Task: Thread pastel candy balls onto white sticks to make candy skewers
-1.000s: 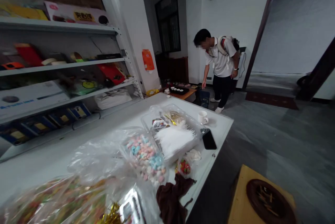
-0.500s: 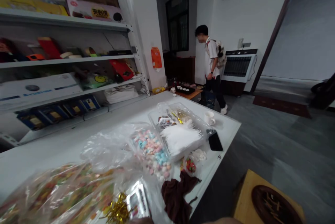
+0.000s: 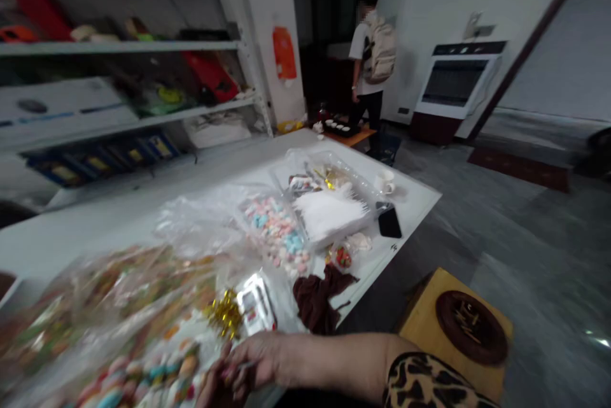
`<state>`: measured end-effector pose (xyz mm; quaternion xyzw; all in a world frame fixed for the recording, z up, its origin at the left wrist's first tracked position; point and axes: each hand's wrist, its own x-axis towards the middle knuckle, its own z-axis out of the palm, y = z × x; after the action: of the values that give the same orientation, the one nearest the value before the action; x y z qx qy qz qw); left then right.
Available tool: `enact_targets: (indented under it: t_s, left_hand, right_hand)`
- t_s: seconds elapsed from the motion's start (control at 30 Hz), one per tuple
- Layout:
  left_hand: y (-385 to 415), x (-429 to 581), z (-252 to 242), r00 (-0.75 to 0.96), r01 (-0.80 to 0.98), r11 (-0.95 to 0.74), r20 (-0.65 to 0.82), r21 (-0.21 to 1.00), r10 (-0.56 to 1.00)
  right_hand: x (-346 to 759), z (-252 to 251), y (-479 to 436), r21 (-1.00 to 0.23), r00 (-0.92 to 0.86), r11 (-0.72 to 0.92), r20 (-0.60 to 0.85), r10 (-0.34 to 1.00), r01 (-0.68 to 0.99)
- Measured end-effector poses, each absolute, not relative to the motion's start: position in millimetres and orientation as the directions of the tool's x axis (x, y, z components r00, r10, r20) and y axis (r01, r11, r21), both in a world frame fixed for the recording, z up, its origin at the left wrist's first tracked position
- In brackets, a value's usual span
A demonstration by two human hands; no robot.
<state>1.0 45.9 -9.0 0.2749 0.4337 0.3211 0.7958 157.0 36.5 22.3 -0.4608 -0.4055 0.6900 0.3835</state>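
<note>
My right hand (image 3: 251, 363) comes in from the lower right, its fingers bunched on a clear plastic bag of colourful sweets (image 3: 128, 293). Motion blur hides whether they grip anything. Beside the hand lie gold tinsel (image 3: 225, 314) and a silver-and-white packet (image 3: 255, 303). Farther along the white table (image 3: 410, 204) are pastel sweets in a clear tray (image 3: 277, 236), a clear box with white shreds (image 3: 329, 217), a brown cloth (image 3: 317, 300), a black phone (image 3: 389, 221) and a white mug (image 3: 384, 182). My left hand is out of view.
Metal shelves (image 3: 128, 77) with boxes run along the left. A person with a backpack (image 3: 372, 51) stands at the back by a low table with small cups (image 3: 340, 129). A yellow stool (image 3: 443, 312) holding a round dark tray stands beyond the table's right edge.
My right arm has come into view at the bottom. The view has shifted and tilted. The person at the back has moved farther away and turned their back to me.
</note>
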Motion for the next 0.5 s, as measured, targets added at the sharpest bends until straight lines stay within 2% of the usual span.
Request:
enact_targets:
  t_s: [0.07,0.13,0.2,0.23,0.3,0.4,0.5]
  left_hand:
    - [25,-1,-7,0.277,-0.191,0.578,-0.521,0.793,0.807]
    - [5,-1,-1,0.166,-0.069,0.498,-0.482,0.865,0.86]
    - [-6,-1,2,0.048,-0.125,0.487,-0.485,0.865,0.873]
    - [-9,-3,1,0.02,-0.176,0.503,-0.508,0.846,0.861]
    - [-14,-10,-1,0.09,-0.265,0.564,-0.562,0.782,0.822]
    - [-24,-23,-5,0.258,-0.274,0.656,-0.603,0.703,0.755]
    - [-32,-29,-13,0.317,-0.264,0.708,-0.635,0.655,0.705]
  right_hand:
    - [160,11,26,-0.832,-0.436,-0.535,-0.43,0.791,-0.15]
    - [158,0,16,-0.783,-0.461,-0.61,-0.499,0.733,-0.122]
    - [152,-10,10,-0.873,-0.26,-0.476,-0.438,0.86,-0.106]
    - [148,-14,9,-0.892,-0.219,-0.44,-0.412,0.885,-0.101]
    - [139,-19,7,-0.879,-0.28,-0.455,-0.406,0.87,-0.139]
    - [125,-18,4,-0.863,-0.4,-0.471,-0.372,0.837,-0.184]
    - [110,-17,5,-0.841,-0.389,-0.508,-0.413,0.824,-0.185]
